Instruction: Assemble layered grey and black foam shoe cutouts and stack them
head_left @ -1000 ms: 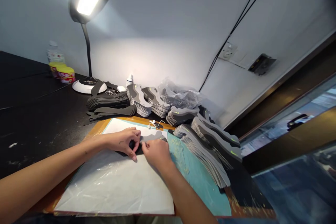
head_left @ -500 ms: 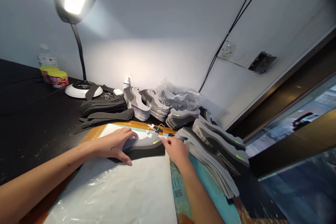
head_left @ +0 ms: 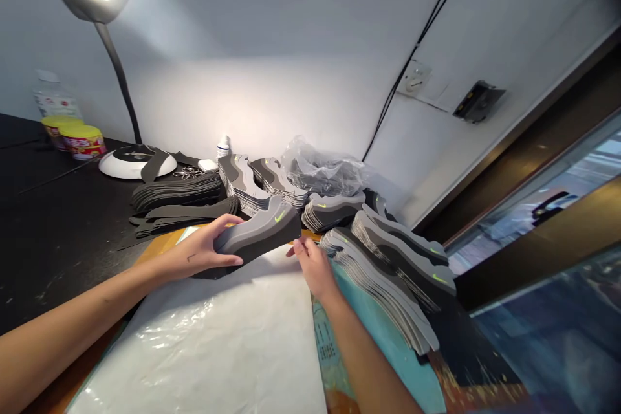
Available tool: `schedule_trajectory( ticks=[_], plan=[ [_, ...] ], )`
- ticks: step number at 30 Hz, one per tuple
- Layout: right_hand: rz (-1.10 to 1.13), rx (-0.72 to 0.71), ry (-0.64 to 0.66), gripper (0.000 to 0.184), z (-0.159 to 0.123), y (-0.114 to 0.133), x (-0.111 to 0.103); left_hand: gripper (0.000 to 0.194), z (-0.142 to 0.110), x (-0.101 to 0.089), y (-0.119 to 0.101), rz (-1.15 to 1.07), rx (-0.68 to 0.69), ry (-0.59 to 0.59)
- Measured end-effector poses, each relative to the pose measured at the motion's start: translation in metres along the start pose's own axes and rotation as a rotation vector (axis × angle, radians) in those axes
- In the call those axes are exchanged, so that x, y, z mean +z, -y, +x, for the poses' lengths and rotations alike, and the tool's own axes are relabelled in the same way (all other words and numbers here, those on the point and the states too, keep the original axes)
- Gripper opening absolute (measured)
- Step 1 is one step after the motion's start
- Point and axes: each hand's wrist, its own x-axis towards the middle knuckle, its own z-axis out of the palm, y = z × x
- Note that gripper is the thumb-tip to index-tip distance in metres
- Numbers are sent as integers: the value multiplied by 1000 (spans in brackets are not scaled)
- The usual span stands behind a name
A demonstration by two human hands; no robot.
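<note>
Layered foam shoe-shape cutout (head_left: 257, 229), grey on black, neon-green tick, held above sheet, approx 12 o'clock from wrists. L hand (head_left: 201, 252): fingers closed round heel end, holding. R hand (head_left: 313, 266): fingers part-spread just below toe end, contact unclear. Plastic-covered white sheet (head_left: 204, 349) beneath. Layered stacks (head_left: 383, 278) at 2 o'clock, more (head_left: 262, 184) at 12: appear done. Plain black cutouts (head_left: 177, 195) at 11: appear unlayered.

We see matt, slightly rough foam in the shoe cutout (head_left: 257, 233), glossy, crinkled plastic in the bag (head_left: 323, 168), and smooth white plastic on the lamp base (head_left: 116, 168).
</note>
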Motion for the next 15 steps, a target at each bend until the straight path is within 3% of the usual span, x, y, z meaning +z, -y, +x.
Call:
schedule_trajectory(
  ticks=[5, 15],
  plan=[
    [157, -85, 20, 25, -6, 12, 4, 57, 2, 1, 0, -95, -40, 12],
    [278, -56, -55, 29, -8, 13, 2, 55, 0, 1, -10, 29, -4, 9]
  ],
)
